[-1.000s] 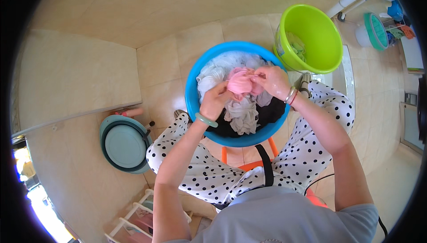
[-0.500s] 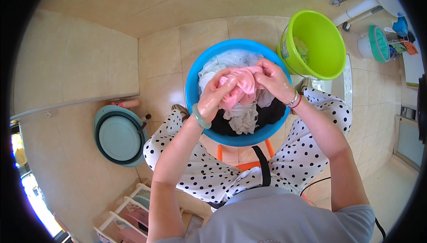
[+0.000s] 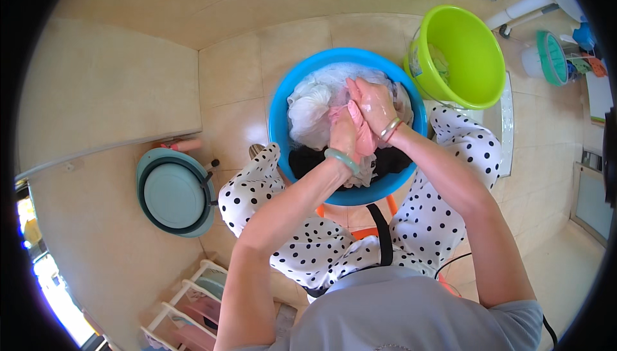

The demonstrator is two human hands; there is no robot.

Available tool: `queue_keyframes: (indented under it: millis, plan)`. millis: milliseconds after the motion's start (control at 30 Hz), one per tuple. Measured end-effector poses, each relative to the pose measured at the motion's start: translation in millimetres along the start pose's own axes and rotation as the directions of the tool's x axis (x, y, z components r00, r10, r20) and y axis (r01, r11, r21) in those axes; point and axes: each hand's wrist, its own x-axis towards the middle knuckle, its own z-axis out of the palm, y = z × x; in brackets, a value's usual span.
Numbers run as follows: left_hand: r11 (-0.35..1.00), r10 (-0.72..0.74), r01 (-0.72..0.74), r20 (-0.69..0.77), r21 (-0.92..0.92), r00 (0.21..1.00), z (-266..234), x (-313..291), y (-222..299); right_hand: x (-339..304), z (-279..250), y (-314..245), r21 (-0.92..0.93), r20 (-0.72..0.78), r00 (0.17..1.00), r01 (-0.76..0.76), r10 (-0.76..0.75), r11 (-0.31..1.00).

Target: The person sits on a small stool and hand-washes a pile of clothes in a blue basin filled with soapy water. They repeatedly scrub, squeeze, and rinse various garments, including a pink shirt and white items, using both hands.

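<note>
A wet pink cloth (image 3: 365, 139) is squeezed between my two hands over the blue basin (image 3: 278, 110). My left hand (image 3: 344, 134), a pale green bangle at its wrist, is closed round the cloth from the near left. From the right, my right hand (image 3: 376, 103) presses against it, fingers bent over the top and wet with suds. White laundry (image 3: 312, 110) fills the far and left part of the basin. Dark clothing (image 3: 392, 161) lies at its near side, partly hidden under my forearms. Part of the pink cloth is covered by my fingers.
A lime green bucket (image 3: 479, 62) with some pale cloth inside stands right of the basin. At the left, a teal folding basin (image 3: 173, 198) leans by the wall. A white rack (image 3: 186, 306) sits at lower left; a small white-and-green bin (image 3: 546, 58) is far right.
My hands have come together and turned, with the pink cloth now bunched tightly between them instead of spread. The left hand has moved right, nearer the right one.
</note>
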Motion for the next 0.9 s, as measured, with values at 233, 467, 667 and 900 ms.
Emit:
queue_keyframes:
  millis: [233, 467, 667, 900]
  plan:
    - [0.937, -0.025, -0.045, 0.194, 0.347, 0.981, -60.6, 16.9, 24.0, -51.1, 8.7, -70.6, 0.014, 0.02, 0.928, 0.371, -0.371, 0.928]
    - [0.995, -0.007, 0.008, -0.019, 0.098, 1.0, -11.8, -14.1, 74.6, 18.3, -24.7, 24.4, 0.27, 0.179, 0.939, -0.335, 0.295, 0.903]
    - [-0.074, 0.531, -0.499, 0.458, 0.863, 0.713, -48.4, -0.7, 83.4, 18.8, -72.0, -22.8, 0.629, 0.538, 0.841, -0.448, 0.06, 0.635]
    - [0.204, 0.233, -0.548, 0.503, 0.811, 0.832, -9.5, -41.1, 91.4, -0.5, -51.8, -16.8, 0.568, 0.386, 0.914, -0.128, -0.126, 0.813]
